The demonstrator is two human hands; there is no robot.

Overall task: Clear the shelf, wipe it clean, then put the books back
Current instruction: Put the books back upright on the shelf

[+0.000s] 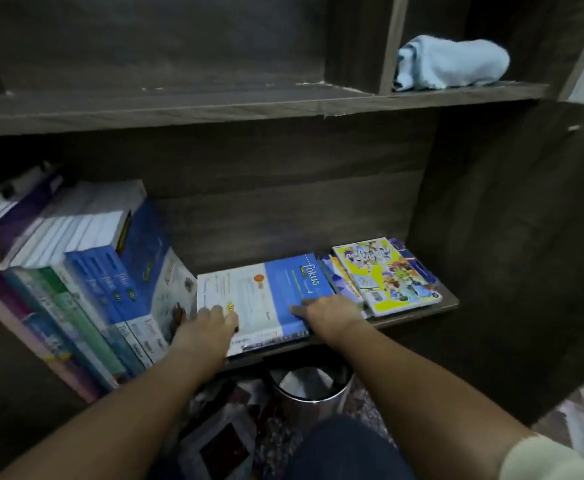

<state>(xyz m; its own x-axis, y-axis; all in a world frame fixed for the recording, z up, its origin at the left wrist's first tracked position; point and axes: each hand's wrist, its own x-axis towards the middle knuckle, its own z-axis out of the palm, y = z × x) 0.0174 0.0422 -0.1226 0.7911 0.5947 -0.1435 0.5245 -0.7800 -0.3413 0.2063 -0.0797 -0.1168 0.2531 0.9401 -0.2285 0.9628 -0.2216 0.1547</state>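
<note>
A blue and white "fokus" book [266,292] lies flat on the lower shelf [450,301] of a dark wooden bookcase. My left hand [207,329] rests on its white left part with the fingers spread. My right hand [328,313] presses its blue right part near the front edge. Right of it lies a small stack topped by a yellow comic book [387,275]. At the left a row of books [86,292] leans rightward. A light blue cloth [450,62] sits bunched on the upper shelf at the right.
The upper shelf board [179,105] runs across above my hands, with a vertical divider [392,43]. A shiny metal bin [313,389] stands on the floor under the lower shelf. My knee in dark trousers [349,448] is at the bottom.
</note>
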